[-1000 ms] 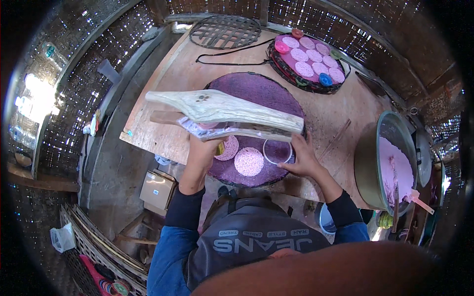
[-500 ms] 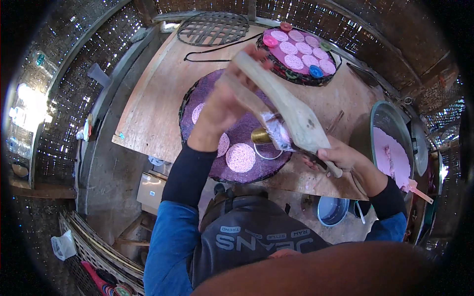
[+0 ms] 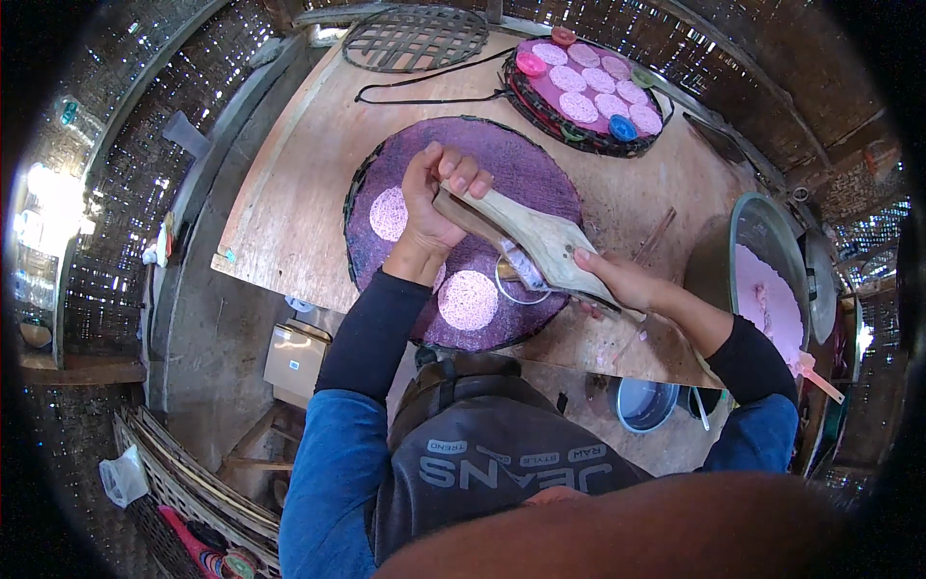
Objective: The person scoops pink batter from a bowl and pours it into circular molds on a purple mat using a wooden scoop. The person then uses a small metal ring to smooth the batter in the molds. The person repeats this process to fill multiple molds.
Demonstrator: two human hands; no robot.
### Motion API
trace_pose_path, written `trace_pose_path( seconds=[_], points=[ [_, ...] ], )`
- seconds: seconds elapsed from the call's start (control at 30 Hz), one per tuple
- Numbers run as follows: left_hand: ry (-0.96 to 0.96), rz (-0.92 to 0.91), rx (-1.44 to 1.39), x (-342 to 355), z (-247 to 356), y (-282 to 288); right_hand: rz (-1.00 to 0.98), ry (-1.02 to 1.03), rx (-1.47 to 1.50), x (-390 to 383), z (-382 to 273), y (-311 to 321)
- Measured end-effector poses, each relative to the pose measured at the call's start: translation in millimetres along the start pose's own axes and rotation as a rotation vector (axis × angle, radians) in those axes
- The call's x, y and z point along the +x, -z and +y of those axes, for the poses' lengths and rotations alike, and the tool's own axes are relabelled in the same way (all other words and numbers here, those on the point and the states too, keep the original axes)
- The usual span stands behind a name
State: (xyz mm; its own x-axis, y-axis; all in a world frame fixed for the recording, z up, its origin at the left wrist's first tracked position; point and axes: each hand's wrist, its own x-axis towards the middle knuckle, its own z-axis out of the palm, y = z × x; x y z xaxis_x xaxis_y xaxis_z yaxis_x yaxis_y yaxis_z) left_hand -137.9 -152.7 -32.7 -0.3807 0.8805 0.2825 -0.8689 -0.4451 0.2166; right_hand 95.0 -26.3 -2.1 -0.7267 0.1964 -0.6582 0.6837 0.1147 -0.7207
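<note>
Both my hands grip a two-lever wooden hand press (image 3: 526,224) over a round tray covered in purple mesh (image 3: 482,145). My left hand (image 3: 439,198) wraps the far ends of its two levers, which lie close together. My right hand (image 3: 617,280) is closed round the joined end, thumb on top. Between the levers, white wrapping shows, and the brass cylinder seen earlier is mostly hidden. Below the press, a thin white ring (image 3: 521,301) is partly covered by it. Lacy pink discs lie on the mesh, one (image 3: 469,300) near the ring and another (image 3: 389,214) beside my left wrist.
At the back, a second round tray holds several pink discs (image 3: 579,107) and coloured plastic rings, including a blue one (image 3: 623,127). A large basin of pink dough (image 3: 767,294) stands at right. A woven bamboo rack (image 3: 415,39) lies far left; a bucket (image 3: 648,403) sits below the table.
My left hand has come down and nearer, and the levers have closed together. The press sits lower, and its upper lever now covers most of the brass cylinder.
</note>
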Motion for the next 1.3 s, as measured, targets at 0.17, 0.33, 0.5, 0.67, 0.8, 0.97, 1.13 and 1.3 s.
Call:
trace_pose_path(
  seconds=[0.17, 0.33, 0.5, 0.67, 0.8, 0.97, 1.13, 1.3],
  points=[
    [-0.033, 0.092, 0.041, -3, 0, 2, 0.035, -0.012, -0.024, 0, -1, -2],
    [-0.069, 0.235, 0.018, -8, -13, -1, -0.029, -0.071, 0.033, -12, -6, 3],
    [-0.064, 0.283, -0.006, -6, -27, 0, 0.039, -0.13, -0.075, -27, -16, 12],
    [-0.053, 0.263, -0.03, 3, -36, 6, 0.155, -0.165, -0.21, -32, -22, 21],
    [-0.072, 0.224, -0.03, 9, -32, 10, 0.254, -0.151, -0.288, -28, -22, 22],
    [-0.102, 0.196, 0.016, 11, -14, 10, 0.331, -0.106, -0.443, -11, -21, 16],
    [-0.144, 0.247, 0.046, 6, 3, 11, 0.338, -0.073, -0.458, 5, -25, 3],
    [-0.152, 0.417, 0.049, -8, 5, 6, 0.227, -0.126, -0.403, -3, -38, -6]
  ],
)
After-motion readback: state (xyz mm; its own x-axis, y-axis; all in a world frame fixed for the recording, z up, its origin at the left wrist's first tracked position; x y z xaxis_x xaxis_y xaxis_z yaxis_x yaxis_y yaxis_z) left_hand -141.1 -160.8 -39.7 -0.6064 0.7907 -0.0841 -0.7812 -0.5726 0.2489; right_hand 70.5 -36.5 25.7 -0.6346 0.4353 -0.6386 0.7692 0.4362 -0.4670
